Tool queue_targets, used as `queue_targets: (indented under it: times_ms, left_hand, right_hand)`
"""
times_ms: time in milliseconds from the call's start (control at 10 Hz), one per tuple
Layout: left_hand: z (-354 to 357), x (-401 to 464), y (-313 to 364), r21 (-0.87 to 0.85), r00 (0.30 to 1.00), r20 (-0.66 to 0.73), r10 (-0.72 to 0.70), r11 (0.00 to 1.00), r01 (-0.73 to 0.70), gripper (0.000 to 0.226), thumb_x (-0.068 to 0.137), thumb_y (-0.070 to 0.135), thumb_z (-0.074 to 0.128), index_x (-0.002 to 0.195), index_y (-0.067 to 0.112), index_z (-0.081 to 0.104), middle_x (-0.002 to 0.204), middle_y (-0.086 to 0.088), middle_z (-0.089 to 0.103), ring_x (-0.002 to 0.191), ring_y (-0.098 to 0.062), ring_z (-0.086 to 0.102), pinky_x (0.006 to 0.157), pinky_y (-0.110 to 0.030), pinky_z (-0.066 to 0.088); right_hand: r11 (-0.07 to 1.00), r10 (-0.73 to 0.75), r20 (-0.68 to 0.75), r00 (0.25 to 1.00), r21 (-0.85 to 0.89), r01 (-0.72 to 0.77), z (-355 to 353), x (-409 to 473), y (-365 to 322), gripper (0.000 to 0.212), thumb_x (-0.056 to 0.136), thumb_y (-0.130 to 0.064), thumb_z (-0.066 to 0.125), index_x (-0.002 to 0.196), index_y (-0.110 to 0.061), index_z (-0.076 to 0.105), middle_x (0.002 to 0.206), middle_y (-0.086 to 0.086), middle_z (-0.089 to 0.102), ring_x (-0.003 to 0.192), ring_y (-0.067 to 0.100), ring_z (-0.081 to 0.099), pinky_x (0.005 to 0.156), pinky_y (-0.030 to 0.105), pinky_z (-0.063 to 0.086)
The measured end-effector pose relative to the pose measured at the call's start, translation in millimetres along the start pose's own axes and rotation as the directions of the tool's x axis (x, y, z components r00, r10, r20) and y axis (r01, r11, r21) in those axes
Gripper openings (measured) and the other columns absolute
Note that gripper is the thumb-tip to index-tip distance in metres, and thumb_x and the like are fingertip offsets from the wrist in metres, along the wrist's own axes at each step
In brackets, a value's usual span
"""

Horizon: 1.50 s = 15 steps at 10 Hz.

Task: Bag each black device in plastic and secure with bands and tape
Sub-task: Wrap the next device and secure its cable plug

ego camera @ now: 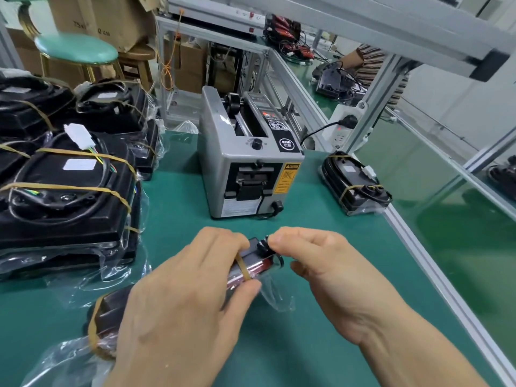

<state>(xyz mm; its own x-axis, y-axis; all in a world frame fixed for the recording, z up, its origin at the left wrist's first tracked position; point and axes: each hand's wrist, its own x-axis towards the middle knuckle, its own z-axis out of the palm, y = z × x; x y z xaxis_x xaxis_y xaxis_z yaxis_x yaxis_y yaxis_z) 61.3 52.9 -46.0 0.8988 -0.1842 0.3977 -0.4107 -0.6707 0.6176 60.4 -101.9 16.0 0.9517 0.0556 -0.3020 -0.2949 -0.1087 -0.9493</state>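
Observation:
A black device in a clear plastic bag lies on the green mat in front of me. My left hand grips it from above, with a tan rubber band running round the device beside the fingers. A second band wraps the near left end. My right hand pinches a small black part at the device's far end. The loose bag end hangs out between my hands.
A grey automatic tape dispenser stands just behind my hands. Several bagged, banded devices are stacked at the left. One more bagged device lies at the right by the table's aluminium edge. Another person works at the far right.

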Motion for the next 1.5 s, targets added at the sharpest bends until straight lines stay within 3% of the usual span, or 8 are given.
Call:
queue_targets:
  times_ms: [200,300,500,700,1000,1300,1400,1500]
  left_hand:
    - [-9.8,-5.2,8.5,0.08,0.992,-0.086,0.09,0.993,-0.083,0.027,0.078,0.043,0.05,0.096,0.025,0.06,0.096,0.012,0.059,0.081,-0.005,0.046,0.074,-0.014,0.027]
    - [-15.6,-5.6,15.2,0.107,0.989,-0.092,0.119,0.988,-0.109,0.028,0.077,0.04,0.049,0.089,0.02,0.064,0.09,0.008,0.063,0.074,-0.006,0.048,0.07,-0.014,0.027]
    - [-24.2,-9.7,20.4,0.146,0.987,-0.094,0.134,0.982,-0.119,0.026,0.077,0.041,0.05,0.09,0.024,0.064,0.092,0.011,0.061,0.058,-0.013,0.056,0.042,-0.024,0.04]
    - [-24.5,-7.7,21.1,0.148,0.991,-0.081,0.108,0.984,-0.095,0.024,0.077,0.042,0.05,0.089,0.026,0.064,0.092,0.012,0.061,0.058,-0.012,0.055,0.044,-0.021,0.034]
    - [-22.8,-9.7,20.4,0.139,0.987,-0.093,0.133,0.983,-0.12,0.029,0.077,0.039,0.051,0.096,0.028,0.07,0.09,0.008,0.061,0.057,-0.014,0.058,0.04,-0.029,0.042]
    - [-19.4,-8.6,22.5,0.22,0.979,-0.076,0.187,0.961,-0.167,0.03,0.079,0.033,0.05,0.093,0.022,0.074,0.084,0.002,0.06,0.058,-0.023,0.059,0.039,-0.034,0.042]
    - [-19.2,-9.1,20.8,0.215,0.971,-0.083,0.224,0.955,-0.202,0.027,0.08,0.031,0.05,0.09,0.021,0.073,0.084,0.001,0.061,0.057,-0.024,0.059,0.04,-0.032,0.042]
    - [-18.0,-9.6,19.2,0.223,0.963,-0.097,0.253,0.948,-0.227,0.026,0.08,0.031,0.052,0.087,0.02,0.074,0.084,0.001,0.063,0.056,-0.023,0.059,0.039,-0.032,0.044]
  right_hand:
    - [0.998,0.003,-0.058,0.998,0.059,0.0,5.3,-5.2,3.1,0.015,0.079,-0.015,0.066,0.065,-0.015,0.068,0.069,-0.006,0.064,0.062,-0.003,0.054,0.072,0.02,0.037]
    - [0.998,-0.021,-0.084,0.996,0.06,0.026,6.0,-7.1,2.5,0.015,0.08,-0.011,0.066,0.065,-0.012,0.068,0.063,-0.006,0.062,0.052,-0.005,0.05,0.057,0.006,0.038]
    - [0.999,-0.051,-0.12,0.991,0.01,0.052,6.2,-7.3,4.3,0.011,0.072,-0.015,0.07,0.062,-0.011,0.069,0.067,-0.004,0.063,0.062,0.0,0.056,0.058,0.004,0.039]
    - [0.999,-0.024,-0.12,0.993,0.045,0.03,8.3,-8.8,2.4,0.013,0.073,-0.018,0.068,0.061,-0.014,0.068,0.059,-0.01,0.059,0.051,-0.004,0.05,0.05,0.004,0.036]
    - [0.991,-0.127,-0.196,0.972,0.001,0.13,13.2,-8.8,5.4,0.017,0.072,-0.008,0.071,0.055,-0.011,0.069,0.068,-0.004,0.062,0.063,0.0,0.059,0.057,0.003,0.041]
    - [0.937,-0.24,-0.299,0.923,-0.318,0.141,11.9,-7.6,11.9,0.006,0.067,-0.018,0.076,0.062,-0.021,0.073,0.085,-0.014,0.061,0.083,-0.004,0.058,0.063,0.004,0.035]
    - [0.974,-0.21,-0.456,0.865,-0.179,0.142,-2.9,-2.9,15.9,0.02,0.074,-0.01,0.073,0.082,-0.025,0.063,0.088,-0.011,0.057,0.078,0.0,0.054,0.066,0.013,0.038]
    - [0.975,-0.214,-0.371,0.904,-0.13,0.178,-1.4,-2.7,16.5,0.014,0.079,-0.019,0.069,0.089,-0.025,0.062,0.087,-0.012,0.062,0.08,0.001,0.058,0.073,0.015,0.044]
